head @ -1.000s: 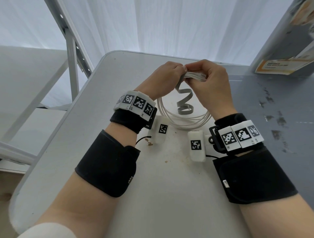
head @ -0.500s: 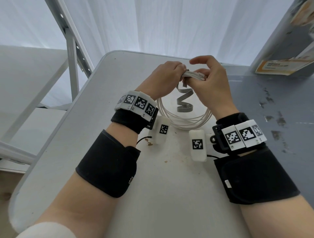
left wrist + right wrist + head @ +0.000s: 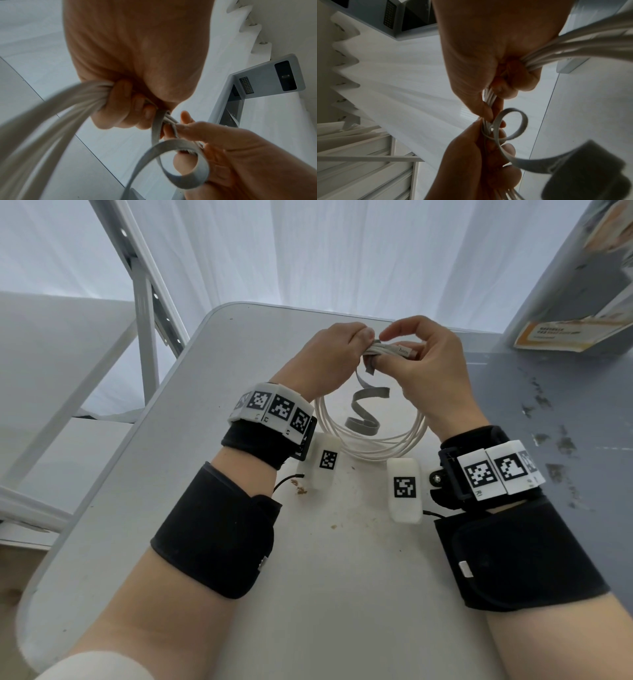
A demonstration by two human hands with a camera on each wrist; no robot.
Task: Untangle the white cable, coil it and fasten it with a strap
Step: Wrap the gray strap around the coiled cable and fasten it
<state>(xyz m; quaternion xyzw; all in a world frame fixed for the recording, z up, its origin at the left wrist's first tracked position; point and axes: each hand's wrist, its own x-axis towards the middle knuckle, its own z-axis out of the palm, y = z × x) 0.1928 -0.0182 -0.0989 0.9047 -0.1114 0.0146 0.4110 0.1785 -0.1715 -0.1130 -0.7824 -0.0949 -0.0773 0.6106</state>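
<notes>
The white cable (image 3: 371,446) hangs as a coil of several loops above the table, its top bundle held between both hands. My left hand (image 3: 329,354) grips the bundle (image 3: 82,97) in a fist. My right hand (image 3: 421,361) holds the bundle (image 3: 539,56) from the other side, index finger raised over it. A grey strap (image 3: 363,412) passes around the bundle by my right fingers and dangles in curls inside the coil. The strap (image 3: 171,162) loops over my right fingers in the left wrist view, and the strap (image 3: 513,128) curls below my right thumb.
The pale table (image 3: 308,594) meets a grey, stained surface (image 3: 548,440) on the right. A box with an orange label (image 3: 575,313) stands at the far right. A white metal frame (image 3: 144,302) rises at the left, white curtain behind. Crumbs (image 3: 301,491) lie near my left wrist.
My right hand has opened its grip a little, the index finger lifting over the bundle. The strap's upper end now wraps closer round the bundle; its dangling curls have shifted slightly.
</notes>
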